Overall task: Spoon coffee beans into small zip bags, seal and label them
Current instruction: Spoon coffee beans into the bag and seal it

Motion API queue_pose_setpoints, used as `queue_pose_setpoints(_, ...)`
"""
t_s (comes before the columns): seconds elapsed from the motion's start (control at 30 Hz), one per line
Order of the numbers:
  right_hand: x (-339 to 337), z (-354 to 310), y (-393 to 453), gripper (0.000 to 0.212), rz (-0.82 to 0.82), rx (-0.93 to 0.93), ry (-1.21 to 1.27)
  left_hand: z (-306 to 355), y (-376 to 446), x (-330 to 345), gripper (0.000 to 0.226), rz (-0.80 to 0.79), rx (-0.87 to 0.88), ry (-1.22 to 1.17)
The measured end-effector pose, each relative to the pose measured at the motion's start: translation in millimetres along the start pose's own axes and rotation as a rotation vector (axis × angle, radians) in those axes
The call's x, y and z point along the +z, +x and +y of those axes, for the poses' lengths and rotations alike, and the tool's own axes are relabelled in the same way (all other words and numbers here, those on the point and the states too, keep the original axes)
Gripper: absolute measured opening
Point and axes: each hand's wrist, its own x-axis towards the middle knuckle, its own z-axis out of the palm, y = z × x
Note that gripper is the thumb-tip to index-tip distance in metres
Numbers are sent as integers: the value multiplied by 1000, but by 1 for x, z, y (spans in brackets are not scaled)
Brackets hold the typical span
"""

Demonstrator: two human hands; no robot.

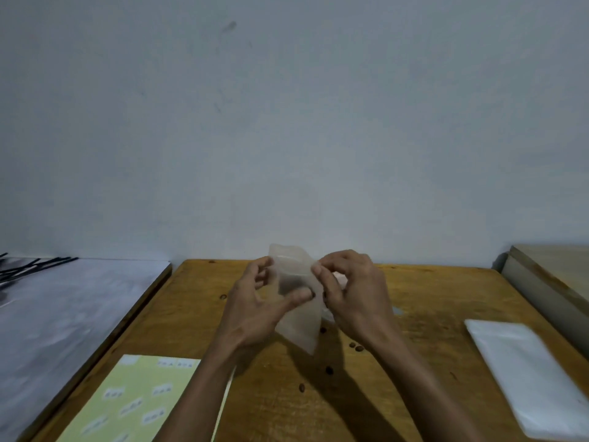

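Observation:
A small translucent zip bag (294, 282) is held up above the wooden table (414, 298), tilted, with its top edge toward the wall. My left hand (255, 301) pinches its left side, thumb on the front. My right hand (353, 291) pinches the right side near the top. The bag looks empty. A few loose coffee beans (356, 347) lie on the table below the bag. A yellow-green sheet of labels (137, 400) lies at the front left, partly under my left forearm.
A stack of clear zip bags (526, 378) lies at the right. A grey-white surface (63, 314) with black sticks (35, 266) adjoins on the left. A pale box or board (548, 282) stands at the far right. A plain wall is behind.

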Motion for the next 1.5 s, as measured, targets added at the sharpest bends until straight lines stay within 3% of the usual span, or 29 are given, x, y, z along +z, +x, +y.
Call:
queue_pose_setpoints(0.1, -7, 1, 3, 23, 0, -38, -23, 1, 5, -13, 42, 67, 11, -259)
queue_pose_setpoints(0.17, -9, 3, 4, 23, -6, -50, -25, 1, 10, -17, 28, 134, 23, -285)
queue_pose_setpoints(0.27, -11, 4, 4, 24, 39, -47, -1, 2, 11, -18, 24, 190, 60, -288)
queue_pose_setpoints(0.43, -12, 3, 3, 20, 32, -58, 42, 6, 9, -14, 20, 139, 135, -275)
queue_pose_setpoints(0.57, -14, 8, 5, 23, 33, 73, 110, 2, 13, -13, 16, 196, 78, -341)
queue_pose_setpoints(0.67, -12, 8, 1, 17, -51, 199, 359, 5, 12, -6, 17, 201, 50, -377)
queue_pose_setpoints(0.77, -8, 5, -4, 31, -174, 322, 640, 10, 8, 1, 21, 171, 23, -401)
queue_pose_setpoints(0.97, -10, 6, -4, 18, -175, 324, 669, 14, 2, 2, 53, -12, -6, -397)
queue_pose_setpoints(1.4, -25, -1, -12, 25, -264, 429, 776, 27, -9, -4, 29, -16, 19, -359)
queue_pose_setpoints(1.5, -25, -1, -19, 17, -249, 447, 777, 27, -15, -20, 27, -72, -26, -346)
